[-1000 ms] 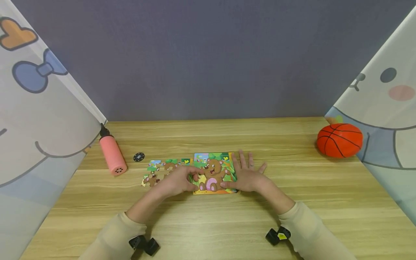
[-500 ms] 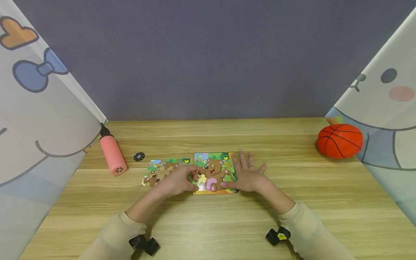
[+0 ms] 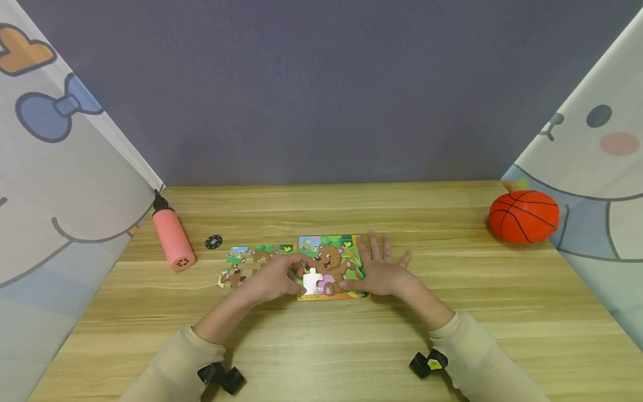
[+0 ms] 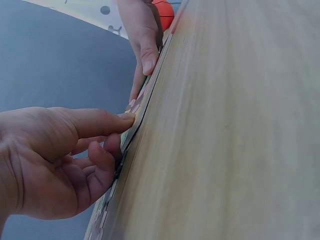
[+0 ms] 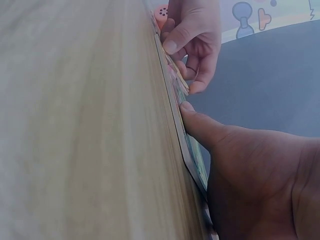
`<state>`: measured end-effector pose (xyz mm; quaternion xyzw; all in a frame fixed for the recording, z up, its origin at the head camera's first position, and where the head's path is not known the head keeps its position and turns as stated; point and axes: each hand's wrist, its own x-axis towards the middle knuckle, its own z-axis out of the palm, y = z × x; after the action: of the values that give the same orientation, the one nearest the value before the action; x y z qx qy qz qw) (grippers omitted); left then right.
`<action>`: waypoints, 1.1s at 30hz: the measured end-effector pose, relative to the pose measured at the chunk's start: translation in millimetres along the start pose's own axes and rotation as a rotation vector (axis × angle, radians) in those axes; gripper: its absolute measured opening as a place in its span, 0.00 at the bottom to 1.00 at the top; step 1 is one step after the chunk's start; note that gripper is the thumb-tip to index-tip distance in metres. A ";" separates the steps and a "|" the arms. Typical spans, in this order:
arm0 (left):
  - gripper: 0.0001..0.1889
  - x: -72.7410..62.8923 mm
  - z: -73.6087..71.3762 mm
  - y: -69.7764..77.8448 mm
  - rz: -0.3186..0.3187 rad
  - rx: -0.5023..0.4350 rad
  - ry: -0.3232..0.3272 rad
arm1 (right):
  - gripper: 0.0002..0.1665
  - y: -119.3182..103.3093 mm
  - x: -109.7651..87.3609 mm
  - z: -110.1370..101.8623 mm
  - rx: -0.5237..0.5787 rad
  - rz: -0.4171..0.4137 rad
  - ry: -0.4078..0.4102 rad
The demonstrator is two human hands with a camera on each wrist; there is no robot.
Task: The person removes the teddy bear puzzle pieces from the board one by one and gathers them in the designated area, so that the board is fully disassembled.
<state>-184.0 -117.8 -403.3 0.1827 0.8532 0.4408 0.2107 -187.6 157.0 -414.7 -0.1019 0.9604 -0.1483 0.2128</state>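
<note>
A jigsaw puzzle (image 3: 334,262) with a brown bear lies in a flat board on the table. My left hand (image 3: 273,279) is at its left side, thumb and forefinger holding a puzzle piece (image 3: 312,282) that shines with glare over the bear's lower left. In the right wrist view this piece (image 5: 178,71) is tilted, one edge lifted off the puzzle. My right hand (image 3: 384,273) rests on the board's right side, fingers spread, its thumb (image 5: 197,125) touching the puzzle near the bear. Left of the board lie several loose puzzle pieces (image 3: 233,277), partly hidden behind my left hand.
A pink hand pump (image 3: 173,239) with a black nozzle lies at the far left. Beside it is a small black round disc (image 3: 213,242). An orange ball (image 3: 524,216) with basketball lines sits at the far right. A grey wall (image 3: 331,95) stands behind the table.
The piece under my left fingers has tilted up and now catches a bright white glare. My left fingers have barely shifted, and my right hand stays in place.
</note>
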 end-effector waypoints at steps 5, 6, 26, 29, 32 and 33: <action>0.22 -0.7 -1.5 0.1 0.019 0.012 0.044 | 0.80 2.4 1.2 1.1 0.013 -0.011 0.004; 0.21 -1.0 -1.8 0.5 0.020 0.012 0.052 | 0.80 2.5 1.2 0.8 0.013 -0.013 0.002; 0.13 -3.8 -5.8 1.4 -0.039 -0.200 0.092 | 0.74 -5.5 -7.9 -8.1 -0.032 -0.018 -0.007; 0.13 -5.3 -9.1 1.4 -0.026 -0.184 0.101 | 0.73 -5.0 -8.4 -8.3 -0.035 -0.026 -0.008; 0.13 -6.4 -12.8 0.9 -0.017 -0.176 0.098 | 0.72 -4.0 -8.7 -9.5 -0.041 -0.033 -0.023; 0.13 -6.7 -14.1 0.7 -0.018 -0.180 0.093 | 0.72 -3.6 -8.9 -10.0 -0.045 -0.036 -0.026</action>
<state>-185.5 -130.3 -394.0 0.1344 0.8207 0.5216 0.1903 -183.6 158.4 -401.5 -0.1257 0.9586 -0.1293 0.2204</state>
